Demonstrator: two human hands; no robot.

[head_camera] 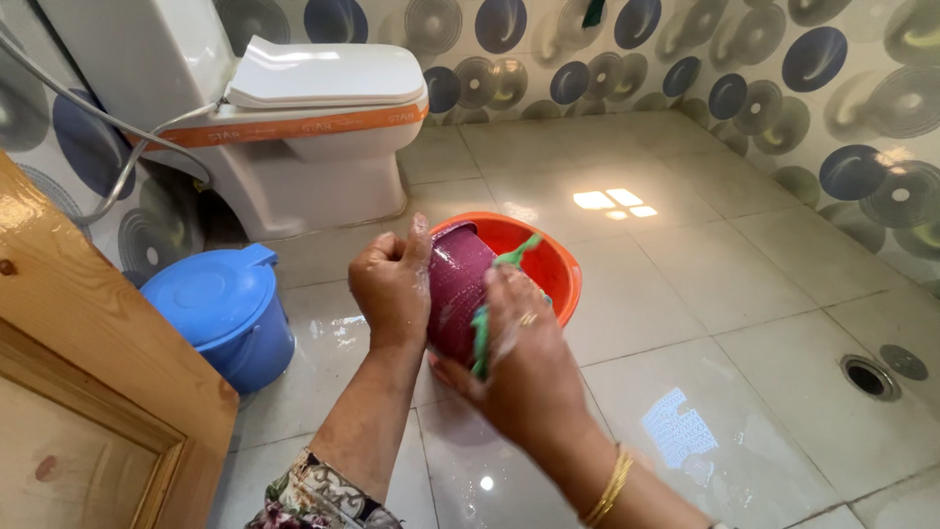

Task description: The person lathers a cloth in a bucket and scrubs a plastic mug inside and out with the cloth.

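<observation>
My left hand [392,284] grips the rim of a maroon plastic mug [457,286], which is tipped on its side above an orange basin [556,266]. My right hand [524,362] presses a green scrub pad [482,333] against the mug's outer wall; a strip of the pad sticks up near the basin. Both hands are wet and soapy. A gold bangle sits on my right wrist.
A white toilet [313,118] stands at the back left with a hose beside it. A blue lidded bucket [220,309] sits next to a wooden door [88,392] at the left. The tiled floor [744,294] is wet, with a drain [868,377] at the right.
</observation>
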